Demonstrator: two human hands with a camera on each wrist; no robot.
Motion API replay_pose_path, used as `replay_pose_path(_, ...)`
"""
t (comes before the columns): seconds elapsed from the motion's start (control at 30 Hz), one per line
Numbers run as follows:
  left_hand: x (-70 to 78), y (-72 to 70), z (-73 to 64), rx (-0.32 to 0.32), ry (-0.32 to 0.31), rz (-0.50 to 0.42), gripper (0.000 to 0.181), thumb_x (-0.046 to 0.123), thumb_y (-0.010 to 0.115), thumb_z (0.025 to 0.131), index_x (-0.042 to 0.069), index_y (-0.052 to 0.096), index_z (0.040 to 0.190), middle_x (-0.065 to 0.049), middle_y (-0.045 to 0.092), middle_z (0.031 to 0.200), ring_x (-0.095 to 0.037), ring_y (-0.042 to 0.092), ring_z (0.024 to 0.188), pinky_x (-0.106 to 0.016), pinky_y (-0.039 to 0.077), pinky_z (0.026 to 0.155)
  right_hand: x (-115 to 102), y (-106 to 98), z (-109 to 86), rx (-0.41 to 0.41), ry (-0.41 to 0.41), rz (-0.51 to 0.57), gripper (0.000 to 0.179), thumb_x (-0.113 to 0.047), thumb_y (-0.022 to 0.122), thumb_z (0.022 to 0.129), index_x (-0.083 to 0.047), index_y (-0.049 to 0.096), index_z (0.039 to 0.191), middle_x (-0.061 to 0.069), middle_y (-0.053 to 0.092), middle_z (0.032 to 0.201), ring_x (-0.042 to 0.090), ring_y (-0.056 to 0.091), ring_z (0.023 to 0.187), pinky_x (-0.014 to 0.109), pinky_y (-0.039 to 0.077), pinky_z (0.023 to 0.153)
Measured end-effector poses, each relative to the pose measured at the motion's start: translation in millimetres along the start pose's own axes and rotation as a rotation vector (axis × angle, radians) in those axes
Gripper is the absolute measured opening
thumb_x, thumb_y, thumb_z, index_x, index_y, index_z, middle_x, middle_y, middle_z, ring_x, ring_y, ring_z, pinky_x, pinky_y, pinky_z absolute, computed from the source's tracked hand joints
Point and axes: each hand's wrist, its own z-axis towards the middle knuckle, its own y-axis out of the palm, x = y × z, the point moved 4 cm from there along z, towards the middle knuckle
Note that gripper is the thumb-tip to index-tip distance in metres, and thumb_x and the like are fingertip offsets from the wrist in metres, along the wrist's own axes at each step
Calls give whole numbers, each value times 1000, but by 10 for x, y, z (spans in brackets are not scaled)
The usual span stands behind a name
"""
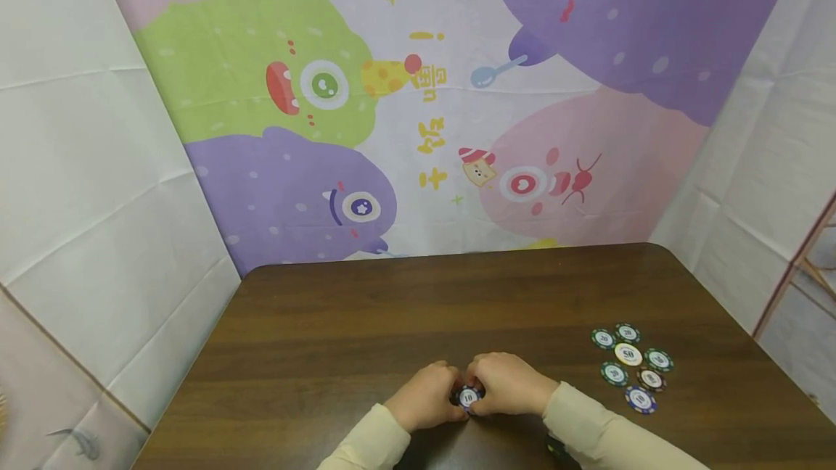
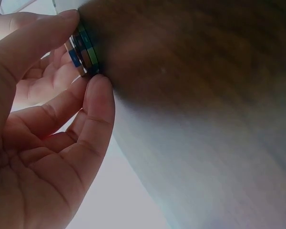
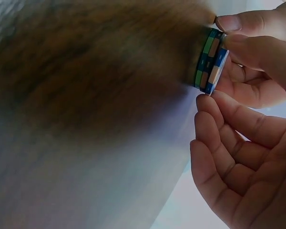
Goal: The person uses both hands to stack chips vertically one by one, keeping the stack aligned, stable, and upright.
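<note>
A short stack of poker chips (image 1: 468,399) sits on the table near its front, with a blue-edged chip marked 10 on top. The left hand (image 1: 427,395) holds the stack from the left, thumb and a fingertip at its edge. From the right, the right hand (image 1: 512,384) pinches the same stack. In the left wrist view, the chips (image 2: 87,51) show blue and green edges between the fingertips of both hands. The right wrist view shows green, dark and blue edges on the stacked chips (image 3: 211,61). Both hands partly cover the stack.
Several loose chips lie flat on the right of the brown table (image 1: 366,310): a pale chip marked 50 (image 1: 628,355), a blue chip marked 10 (image 1: 641,400) and green-edged ones around them. Behind the table hangs a cartoon-printed cloth (image 1: 424,223).
</note>
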Motion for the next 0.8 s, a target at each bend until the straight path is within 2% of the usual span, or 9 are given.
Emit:
replay_pose_path(0.37,-9,17,0,-20,-26,-17,28,24,86,70,12,66,84,10,56,73,0,41,69,-16,39,60,-19,-4,2,-16,8,18,17,-23,80,72,-16,65,76,-11,55,73,1,41,63,20,37,56)
replay_pose_path(0.8,2,12,-9,-18,-20,-22,26,22,85,71,11,67,87,10,57,75,0,42,70,-15,40,60,-26,-17,-17,-12,12,12,18,-25,80,74,-14,70,83,-10,56,76,0,42,65,20,38,58)
